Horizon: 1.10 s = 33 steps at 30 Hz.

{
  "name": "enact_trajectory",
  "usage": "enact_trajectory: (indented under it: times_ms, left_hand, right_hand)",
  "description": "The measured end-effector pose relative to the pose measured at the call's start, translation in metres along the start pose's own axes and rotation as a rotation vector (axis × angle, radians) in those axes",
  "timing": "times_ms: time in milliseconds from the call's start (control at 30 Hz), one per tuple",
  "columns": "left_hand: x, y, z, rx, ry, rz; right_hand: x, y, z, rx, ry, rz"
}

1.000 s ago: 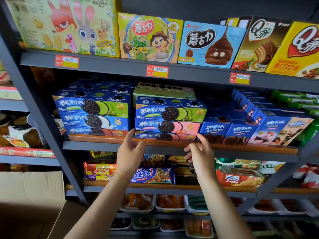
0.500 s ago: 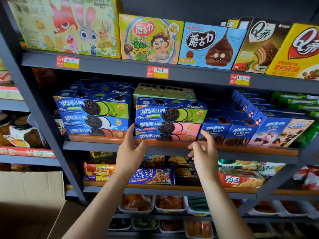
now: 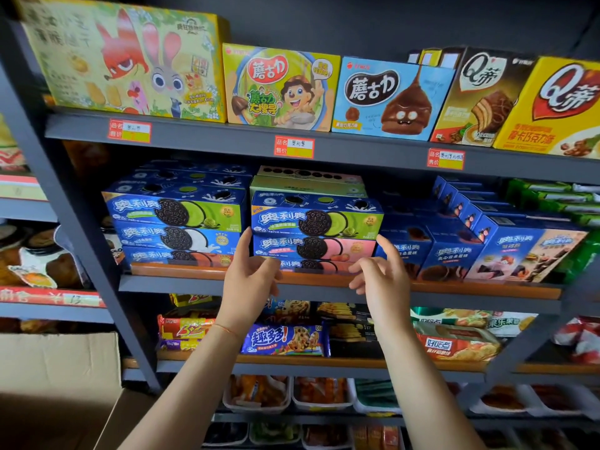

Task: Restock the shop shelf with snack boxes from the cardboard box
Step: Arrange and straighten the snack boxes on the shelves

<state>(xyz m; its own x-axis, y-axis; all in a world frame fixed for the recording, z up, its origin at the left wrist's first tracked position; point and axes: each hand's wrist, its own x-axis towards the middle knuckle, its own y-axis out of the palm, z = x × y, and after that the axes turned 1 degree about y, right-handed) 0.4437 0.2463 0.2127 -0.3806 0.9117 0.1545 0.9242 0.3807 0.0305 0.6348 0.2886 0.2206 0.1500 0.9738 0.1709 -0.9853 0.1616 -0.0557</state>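
Both hands are raised in front of the middle shelf (image 3: 324, 282), one at each end of the centre stack of blue cookie boxes (image 3: 316, 233). The left hand (image 3: 248, 276) has its fingers loosely spread, the thumb pointing up beside the left end of the pink-fronted box (image 3: 313, 248); whether it touches the cardboard I cannot tell. The right hand (image 3: 381, 277) mirrors it at the stack's right end, fingers relaxed and apart — neither grip is closed on anything. The stack is three boxes high: a green-fronted box (image 3: 318, 220) on top, the pink-fronted one under it, and a third whose front is half hidden by the shelf's wooden lip. Just beside it to the left stands a second stack of three (image 3: 177, 233), and to the right a row of upright blue boxes (image 3: 454, 254) runs back into the shelf. The shelf above carries large yellow and blue snack boxes (image 3: 389, 99), with red price tags (image 3: 293, 146) on its front edge. Below the hands lie cookie packets (image 3: 285, 341) on the next shelf down. The cardboard box (image 3: 58, 365) sits at the lower left, near the shelf frame — its contents are out of sight.
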Motion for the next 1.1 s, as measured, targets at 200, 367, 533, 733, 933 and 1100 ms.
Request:
enact_trajectory:
  times_ms: [200,367,533,733,933,1100]
  left_hand:
    - [0.003,-0.001,-0.004,-0.050,-0.049,0.010]
    - [0.003,-0.002,-0.004,-0.048,-0.032,0.015]
    - [0.005,-0.003,0.002,0.056,0.040,-0.058]
    - [-0.014,0.003,0.017,0.135,0.124,-0.107]
    - [-0.007,0.010,0.020,0.183,0.097,-0.102]
    - [-0.003,0.014,0.021,0.160,0.052,-0.099]
  right_hand:
    - [0.001,0.000,0.001,0.036,0.018,0.001]
    - [0.001,0.001,0.000,0.035,0.011,-0.001]
    - [0.000,-0.003,-0.003,0.028,-0.012,-0.049]
    - [-0.015,-0.002,-0.018,0.095,-0.001,-0.114]
    - [-0.016,0.003,-0.028,0.081,0.004,-0.047]
    - [-0.012,0.002,-0.031,0.022,0.007,-0.066]
